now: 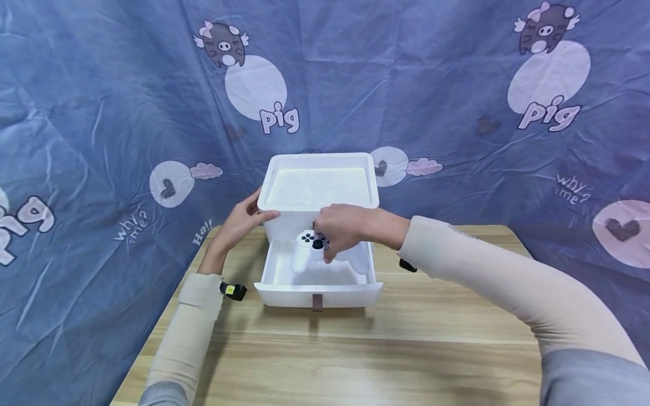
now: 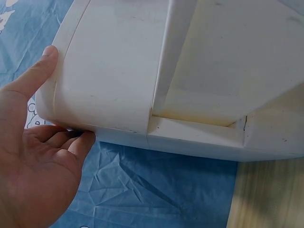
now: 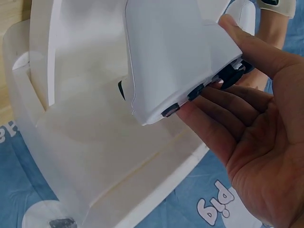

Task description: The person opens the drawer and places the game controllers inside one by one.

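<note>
A white storage box [image 1: 285,226] with a recessed top stands on the table, its drawer [image 1: 289,296] pulled out at the front. My left hand [image 1: 242,221] grips the box's upper left corner; in the left wrist view the thumb presses one face and the fingers curl against the side of the box [image 2: 111,61]. Over the drawer, my right hand [image 1: 346,226] holds a white game controller [image 1: 302,258] by its middle, thumb on one side and fingers on the other. The right wrist view has the controller [image 3: 166,52] tilted, and part of it is hidden by the hand [image 3: 270,142].
A brown pull tab [image 1: 317,302] hangs on the drawer front. The wooden table [image 1: 416,349] extends around the box. Behind it hangs a blue cloth [image 1: 345,101] printed with pigs and lettering.
</note>
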Motion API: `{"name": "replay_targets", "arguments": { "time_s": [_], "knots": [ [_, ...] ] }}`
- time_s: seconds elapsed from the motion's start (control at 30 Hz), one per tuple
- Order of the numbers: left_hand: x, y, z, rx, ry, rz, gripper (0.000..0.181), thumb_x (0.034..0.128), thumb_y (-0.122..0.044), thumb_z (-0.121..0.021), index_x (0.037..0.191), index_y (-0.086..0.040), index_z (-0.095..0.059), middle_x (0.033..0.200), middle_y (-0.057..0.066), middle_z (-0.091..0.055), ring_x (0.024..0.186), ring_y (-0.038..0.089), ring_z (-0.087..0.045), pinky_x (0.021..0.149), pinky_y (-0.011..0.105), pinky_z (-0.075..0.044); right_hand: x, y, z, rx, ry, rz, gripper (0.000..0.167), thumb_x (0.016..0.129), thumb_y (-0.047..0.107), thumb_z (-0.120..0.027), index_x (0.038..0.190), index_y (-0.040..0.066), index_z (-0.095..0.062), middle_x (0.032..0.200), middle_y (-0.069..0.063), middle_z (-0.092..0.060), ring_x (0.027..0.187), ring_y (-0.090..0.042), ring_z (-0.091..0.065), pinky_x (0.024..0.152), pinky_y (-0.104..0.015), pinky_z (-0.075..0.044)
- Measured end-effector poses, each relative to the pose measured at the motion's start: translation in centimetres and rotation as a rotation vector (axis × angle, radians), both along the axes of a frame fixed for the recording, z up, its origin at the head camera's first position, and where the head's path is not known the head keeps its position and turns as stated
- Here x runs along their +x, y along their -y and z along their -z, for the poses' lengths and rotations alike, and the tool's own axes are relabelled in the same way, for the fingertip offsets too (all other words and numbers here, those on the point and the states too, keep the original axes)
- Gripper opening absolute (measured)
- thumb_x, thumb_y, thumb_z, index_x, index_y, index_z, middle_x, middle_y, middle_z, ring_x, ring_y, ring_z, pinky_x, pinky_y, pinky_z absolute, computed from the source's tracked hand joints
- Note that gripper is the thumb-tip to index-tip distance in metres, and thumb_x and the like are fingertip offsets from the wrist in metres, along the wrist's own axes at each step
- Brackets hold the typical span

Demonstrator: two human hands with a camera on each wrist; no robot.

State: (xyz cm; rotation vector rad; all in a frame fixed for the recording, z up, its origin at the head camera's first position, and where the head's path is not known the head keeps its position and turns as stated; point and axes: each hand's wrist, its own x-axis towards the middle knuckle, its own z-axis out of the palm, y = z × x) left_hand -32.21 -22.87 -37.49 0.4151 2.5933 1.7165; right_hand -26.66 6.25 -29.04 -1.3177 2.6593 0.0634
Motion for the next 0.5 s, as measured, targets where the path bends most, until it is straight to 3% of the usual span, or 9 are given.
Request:
{"name": "replay_targets", "arguments": {
  "time_s": [0.27, 0.5],
  "knots": [
    [0.0, 0.0, 0.0, 0.0, 0.002, -0.001, 0.092, 0.0967, -0.033, -0.081, 0.17, -0.03, -0.026, 0.171, 0.009, -0.039, 0.152, 0.03, -0.048, 0.121, 0.052, -0.044, -0.6, 1.0, 1.6, 0.014, 0.022, 0.038, 0.038, 0.083, 0.037, -0.093, 0.108, 0.01, -0.083, 0.091, 0.001, -0.076, 0.076, -0.014, -0.065, 0.069, -0.028, -0.053],
    [0.1, 0.0, 0.1, -0.008, -0.009, -0.002, 0.091, 0.0953, -0.04, -0.082, 0.169, -0.032, -0.029, 0.169, 0.008, -0.043, 0.149, 0.028, -0.052, 0.119, 0.051, -0.046, -1.1, 1.8, 3.4, 0.046, -0.02, 0.032, 0.037, 0.082, 0.038, -0.093, 0.105, 0.011, -0.083, 0.089, 0.001, -0.077, 0.076, -0.014, -0.065, 0.069, -0.026, -0.053]
  ]
}}
